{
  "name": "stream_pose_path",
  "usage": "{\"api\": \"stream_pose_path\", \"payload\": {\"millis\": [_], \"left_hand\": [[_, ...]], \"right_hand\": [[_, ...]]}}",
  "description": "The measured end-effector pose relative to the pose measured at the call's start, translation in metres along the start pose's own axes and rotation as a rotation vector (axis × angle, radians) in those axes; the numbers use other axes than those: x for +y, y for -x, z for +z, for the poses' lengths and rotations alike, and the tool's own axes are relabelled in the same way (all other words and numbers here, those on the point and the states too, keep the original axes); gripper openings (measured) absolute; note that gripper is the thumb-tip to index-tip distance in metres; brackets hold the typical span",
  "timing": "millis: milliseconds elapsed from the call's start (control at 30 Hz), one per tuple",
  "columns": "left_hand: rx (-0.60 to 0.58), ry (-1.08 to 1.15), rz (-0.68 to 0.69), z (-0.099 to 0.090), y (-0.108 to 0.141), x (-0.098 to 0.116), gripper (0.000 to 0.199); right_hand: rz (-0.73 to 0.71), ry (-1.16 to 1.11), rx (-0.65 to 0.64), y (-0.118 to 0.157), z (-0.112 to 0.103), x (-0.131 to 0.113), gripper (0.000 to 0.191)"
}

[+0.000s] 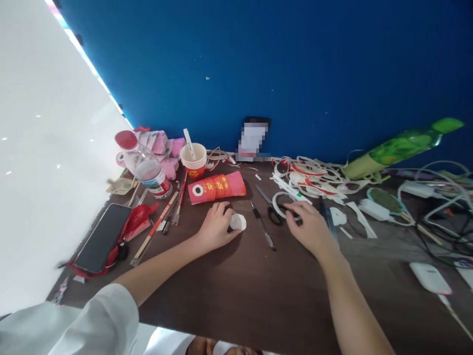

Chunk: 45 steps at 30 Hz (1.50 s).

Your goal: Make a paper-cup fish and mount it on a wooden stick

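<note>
My left grip (pixel 217 227) rests on the worktop (pixel 240 291), fingers curled at the left edge of a small white paper piece (pixel 239 222), thumb along its lower side; whether I have it pinched or merely covered, I cannot tell. My right grip (pixel 308 226) reaches over the right side of a white tape ring (pixel 275 201), thumb and fingertips bent down there, and I cannot tell if they have closed on it. The ring lies beside black-handled scissors (pixel 272 214), partly overlapping them. Between my hands a pen (pixel 263 228) lies at a slant. Just beyond my left fingers is a red and pink paper roll (pixel 218 188) with a round eye at its left end.
</note>
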<state>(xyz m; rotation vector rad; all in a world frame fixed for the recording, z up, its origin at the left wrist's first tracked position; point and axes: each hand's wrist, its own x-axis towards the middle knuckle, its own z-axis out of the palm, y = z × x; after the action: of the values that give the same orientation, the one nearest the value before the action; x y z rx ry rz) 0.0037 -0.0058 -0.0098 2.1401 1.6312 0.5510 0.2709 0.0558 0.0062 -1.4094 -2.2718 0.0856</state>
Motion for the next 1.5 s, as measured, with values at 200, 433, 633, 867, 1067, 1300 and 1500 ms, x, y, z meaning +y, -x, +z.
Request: {"api": "stream_pose_path", "payload": {"millis": [200,433,633,867,1067,1300,1500], "left_hand": [[0.002,0.291,-0.061,0.004,-0.004,0.0,0.028],[0.103,1.039,-0.316,0.013,-0.014,0.01,0.028],[0.209,1.46,-0.488,0.01,-0.027,0.018,0.05],[0.207,1.42,-0.487,0.011,-0.025,0.019,0.057],[0.187,1.417,-0.467,0.01,-0.026,0.019,0.057],[0.22,1.397,-0.424,0.013,-0.028,0.018,0.054],[0.24,1.31,-0.262,0.014,-0.028,0.015,0.046]], "right_hand": [[0.167,0.15,-0.008,-0.001,0.019,0.012,0.037],[0.125,0.097,-0.06,0.001,0.027,0.014,0.048],[0.157,0.052,0.009,0.004,0.025,0.01,0.037],[0.054,0.054,0.08,0.011,0.024,-0.005,0.025],[0.203,-0.027,-0.071,0.017,0.028,-0.007,0.027],[0.485,-0.144,-0.033,0.018,0.017,-0.017,0.019],[0.594,-1.114,-0.38,0.015,0.001,-0.038,0.049]]}}
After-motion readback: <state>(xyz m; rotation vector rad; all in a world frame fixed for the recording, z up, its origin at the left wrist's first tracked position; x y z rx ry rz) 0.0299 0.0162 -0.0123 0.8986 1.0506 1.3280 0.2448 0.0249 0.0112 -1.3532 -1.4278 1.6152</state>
